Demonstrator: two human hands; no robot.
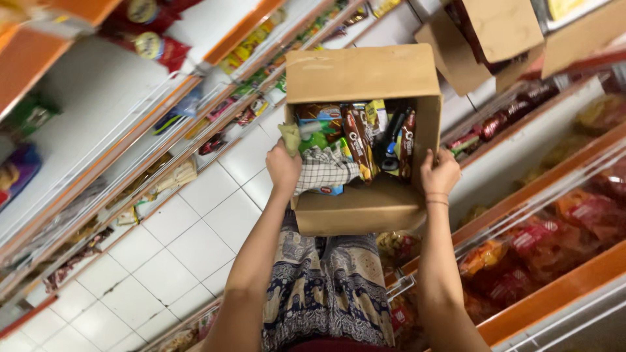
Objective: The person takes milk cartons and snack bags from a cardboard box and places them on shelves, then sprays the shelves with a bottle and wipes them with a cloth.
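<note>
Below your hands runs a white tiled floor [195, 241], to their left stand white shelves with orange edges [98, 124] stocked with packets, and to their right orange-trimmed racks [554, 215] of red and yellow bags under even indoor light.

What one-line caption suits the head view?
Both hands, left hand and right hand, hold a snack-filled cardboard box between shop shelves.

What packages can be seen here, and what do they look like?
Box: open brown carton, held by both hands.
Brown packs: long wrappers upright inside the box.
Green pack: inside the box, left.
Red bags: shiny, right shelf.
Red pouches: top left shelf.
</note>
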